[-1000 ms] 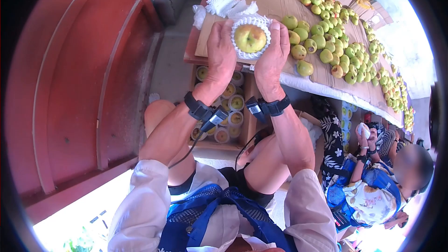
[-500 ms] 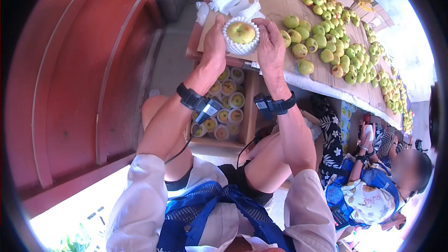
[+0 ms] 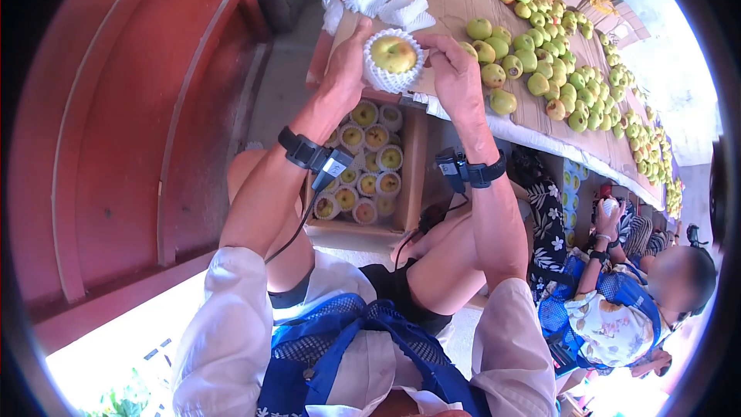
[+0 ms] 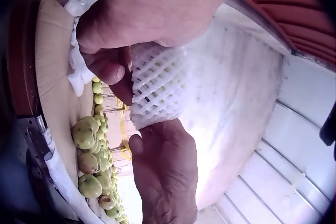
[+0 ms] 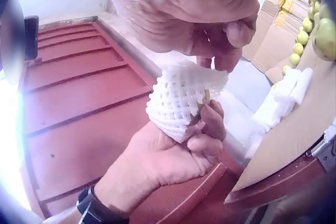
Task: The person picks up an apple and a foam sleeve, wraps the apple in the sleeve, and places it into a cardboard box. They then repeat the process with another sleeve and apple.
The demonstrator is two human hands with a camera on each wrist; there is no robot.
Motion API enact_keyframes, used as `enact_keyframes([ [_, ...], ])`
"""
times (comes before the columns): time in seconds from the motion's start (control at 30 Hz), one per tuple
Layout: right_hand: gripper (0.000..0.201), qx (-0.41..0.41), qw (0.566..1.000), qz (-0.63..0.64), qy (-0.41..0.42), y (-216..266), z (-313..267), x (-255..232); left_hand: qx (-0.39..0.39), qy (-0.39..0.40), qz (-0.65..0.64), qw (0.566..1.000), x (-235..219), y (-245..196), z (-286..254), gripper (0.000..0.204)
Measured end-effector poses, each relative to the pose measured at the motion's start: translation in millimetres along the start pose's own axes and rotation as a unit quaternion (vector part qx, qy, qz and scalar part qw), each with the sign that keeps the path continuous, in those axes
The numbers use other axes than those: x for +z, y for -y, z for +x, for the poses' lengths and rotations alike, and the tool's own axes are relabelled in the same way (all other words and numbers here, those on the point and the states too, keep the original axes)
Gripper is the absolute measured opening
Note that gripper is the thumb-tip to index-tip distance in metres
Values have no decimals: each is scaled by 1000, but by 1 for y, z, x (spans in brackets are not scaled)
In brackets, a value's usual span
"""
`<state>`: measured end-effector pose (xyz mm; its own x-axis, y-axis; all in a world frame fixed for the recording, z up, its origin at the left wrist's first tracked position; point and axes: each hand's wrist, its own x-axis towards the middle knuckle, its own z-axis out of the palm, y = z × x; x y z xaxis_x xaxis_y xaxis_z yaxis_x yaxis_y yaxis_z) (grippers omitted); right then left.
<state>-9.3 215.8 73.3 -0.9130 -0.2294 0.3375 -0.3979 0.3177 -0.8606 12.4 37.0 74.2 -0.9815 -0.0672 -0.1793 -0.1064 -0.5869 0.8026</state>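
A yellow-green apple (image 3: pixel 392 52) sits in a white foam net (image 3: pixel 384 80), held up over the near corner of the table. My left hand (image 3: pixel 345 69) grips it from the left, fingers curled round the netted side in the right wrist view. On the other side, my right hand (image 3: pixel 457 71) pinches the edge of the net with its fingertips; the right wrist view shows the foam (image 5: pixel 176 95) drawn out towards them. Beneath my forearms is a cardboard box (image 3: pixel 414 166) holding several netted apples (image 3: pixel 376 137).
Loose white foam nets (image 3: pixel 386 1) lie at the cardboard-covered table's (image 3: pixel 432 4) left corner. Many bare apples (image 3: pixel 532 62) spread along it to the right. A red door (image 3: pixel 116 147) stands on the left. Another person (image 3: pixel 610 316) sits at the right, hands raised.
The apple in its net has moved slightly left and tilted. My right hand has gone from cupping its side to the net's edge. More of the box below shows.
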Motion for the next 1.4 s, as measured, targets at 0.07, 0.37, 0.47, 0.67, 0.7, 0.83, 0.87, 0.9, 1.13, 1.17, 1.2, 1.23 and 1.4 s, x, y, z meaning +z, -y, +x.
enact_keyframes([
  [0.07,26,10,1000,3,3,5,0,-3,-8,-2,2,1000,3,-2,-4,57],
  [0.37,43,56,991,22,119,10,-2,-14,-1,55,97,994,-7,5,-1,56],
  [0.47,44,63,985,24,160,15,-5,-17,-51,94,186,977,-29,22,14,63],
  [0.67,58,62,966,34,249,32,-14,-14,-90,157,161,970,-37,12,7,66],
  [0.7,68,68,960,33,269,36,-15,-13,-78,163,160,970,-39,12,4,66],
  [0.83,81,82,937,109,321,37,-24,-6,-15,104,235,966,-45,19,10,64],
  [0.87,83,77,935,118,326,36,-27,-5,14,88,256,963,-48,23,12,63],
  [0.9,84,72,933,126,330,41,-30,-3,3,99,282,954,-49,22,10,64],
  [1.13,87,-53,954,-96,280,24,-39,23,9,110,414,903,-58,16,-1,68],
  [1.17,86,-52,954,-101,277,22,-42,26,12,109,425,898,-60,17,-6,69],
  [1.2,85,-49,955,-107,273,22,-44,29,14,109,433,895,-61,17,-7,69],
  [1.23,84,-47,955,-114,269,22,-47,31,16,109,439,892,-61,18,-9,70],
  [1.4,78,41,956,-34,287,32,-53,37,25,107,470,876,-66,18,-15,72],
])
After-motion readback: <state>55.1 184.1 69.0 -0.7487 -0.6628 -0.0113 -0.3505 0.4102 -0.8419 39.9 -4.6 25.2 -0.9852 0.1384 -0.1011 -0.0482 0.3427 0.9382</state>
